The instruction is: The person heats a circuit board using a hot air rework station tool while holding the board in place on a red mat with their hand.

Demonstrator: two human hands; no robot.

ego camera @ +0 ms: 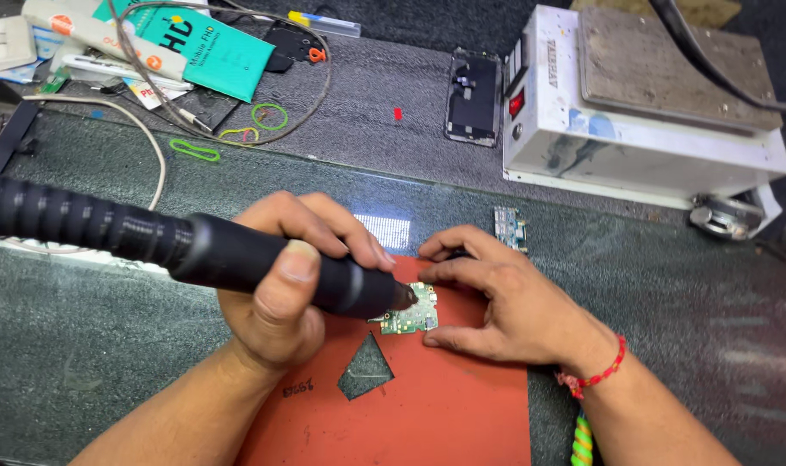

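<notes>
My left hand grips a thick black tool handpiece with a ribbed hose running off to the left. Its tip touches a small green circuit board. The board lies on an orange-red mat that has a triangular hole cut in it. My right hand rests flat beside the board and pins its right edge with the fingertips. A red bead bracelet circles my right wrist.
A white heating machine with a red switch stands at the back right. A dark phone frame lies beside it. Another small circuit board, rubber bands, a teal box and cables sit further back.
</notes>
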